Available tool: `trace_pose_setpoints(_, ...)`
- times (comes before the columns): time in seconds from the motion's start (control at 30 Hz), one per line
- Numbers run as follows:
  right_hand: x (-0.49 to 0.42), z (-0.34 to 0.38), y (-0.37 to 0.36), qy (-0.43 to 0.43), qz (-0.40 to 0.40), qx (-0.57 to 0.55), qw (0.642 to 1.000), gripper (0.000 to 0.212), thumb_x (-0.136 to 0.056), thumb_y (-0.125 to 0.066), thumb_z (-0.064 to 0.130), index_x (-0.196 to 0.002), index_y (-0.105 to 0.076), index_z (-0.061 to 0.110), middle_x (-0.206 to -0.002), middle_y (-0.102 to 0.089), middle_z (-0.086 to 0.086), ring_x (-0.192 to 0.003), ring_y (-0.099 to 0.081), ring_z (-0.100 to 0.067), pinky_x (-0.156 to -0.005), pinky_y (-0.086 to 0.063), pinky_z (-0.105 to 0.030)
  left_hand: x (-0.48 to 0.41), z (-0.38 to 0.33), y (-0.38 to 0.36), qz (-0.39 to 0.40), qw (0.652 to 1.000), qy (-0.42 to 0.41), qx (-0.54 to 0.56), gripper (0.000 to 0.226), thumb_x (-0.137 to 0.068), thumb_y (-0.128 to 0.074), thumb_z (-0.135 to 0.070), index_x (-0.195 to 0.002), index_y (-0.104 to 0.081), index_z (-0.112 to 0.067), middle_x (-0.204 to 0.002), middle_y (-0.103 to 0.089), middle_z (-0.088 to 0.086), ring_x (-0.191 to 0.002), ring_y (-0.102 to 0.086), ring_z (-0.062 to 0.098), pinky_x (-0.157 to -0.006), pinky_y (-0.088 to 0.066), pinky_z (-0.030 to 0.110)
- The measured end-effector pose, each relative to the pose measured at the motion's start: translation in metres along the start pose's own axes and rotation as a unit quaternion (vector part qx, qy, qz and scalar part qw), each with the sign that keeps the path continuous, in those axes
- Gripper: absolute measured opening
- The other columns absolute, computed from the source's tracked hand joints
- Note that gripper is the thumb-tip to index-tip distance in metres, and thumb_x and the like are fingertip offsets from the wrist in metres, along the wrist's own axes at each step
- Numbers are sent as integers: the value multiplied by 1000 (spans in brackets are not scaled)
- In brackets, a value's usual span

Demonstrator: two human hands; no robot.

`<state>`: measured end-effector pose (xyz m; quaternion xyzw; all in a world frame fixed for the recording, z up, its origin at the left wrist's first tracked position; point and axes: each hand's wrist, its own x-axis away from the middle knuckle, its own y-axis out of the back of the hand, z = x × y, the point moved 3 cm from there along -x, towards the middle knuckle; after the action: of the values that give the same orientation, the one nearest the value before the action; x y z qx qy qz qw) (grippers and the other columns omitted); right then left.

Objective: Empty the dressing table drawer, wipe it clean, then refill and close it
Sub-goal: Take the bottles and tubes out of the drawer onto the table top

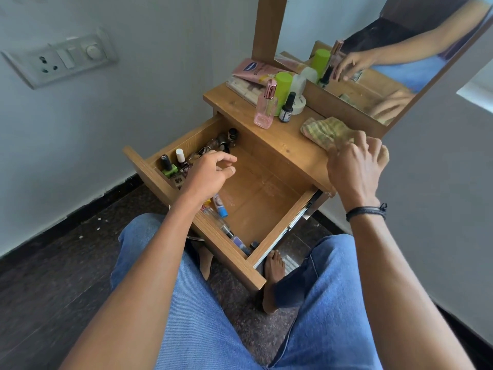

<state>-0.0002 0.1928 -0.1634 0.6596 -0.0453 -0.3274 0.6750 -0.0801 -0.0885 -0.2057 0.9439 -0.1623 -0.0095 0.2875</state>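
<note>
Drawer (261, 201), pulled out toward the near side, part-emptied: small bottles (181, 158) crowd its far-left corner, pens (226, 228) lie along the near wall, and the middle floor is bare. Left hand (210, 169), loose-fingered and holding nothing, hovers over the bottles, probably to lift the next one, with open room to its right. Right hand (354, 161) clutches the cloth (320, 128) at the tabletop's (288, 150) right edge, likely kept ready for wiping, apart from the perfume bottle (265, 108) parked further left
</note>
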Motion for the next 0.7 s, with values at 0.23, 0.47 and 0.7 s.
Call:
trace_pose_setpoints(0.23,-23,-7,5,62,-16,2,998,21,-90,-56,19,-80,-71,8,-95,-67,-5,-96,-53,-32,-90,-38,-45,1,0,1,-4,1000,7,-2,25,-97,-65,-20,-121,-69,-27,-114,-59,-15,-99,-65,11,-93,-55,40)
trace_pose_setpoints(0.47,-17,1,14,17,-10,-75,997,7,-79,-67,14,-84,-70,19,-105,-61,-1,-105,-51,-31,-96,-35,-47,0,2,2,-22,999,21,-44,27,-96,-64,-15,-121,-69,-24,-117,-65,-6,-104,-62,12,-92,-55,38)
trace_pose_setpoints(0.7,49,70,12,132,-24,-168,977,18,-87,-66,17,-104,-71,16,-116,-63,-7,-110,-54,-31,-93,-42,-42,7,6,-10,24,959,45,-277,37,-96,-54,-2,-131,-62,-12,-136,-57,8,-129,-43,27,-96,-43,39)
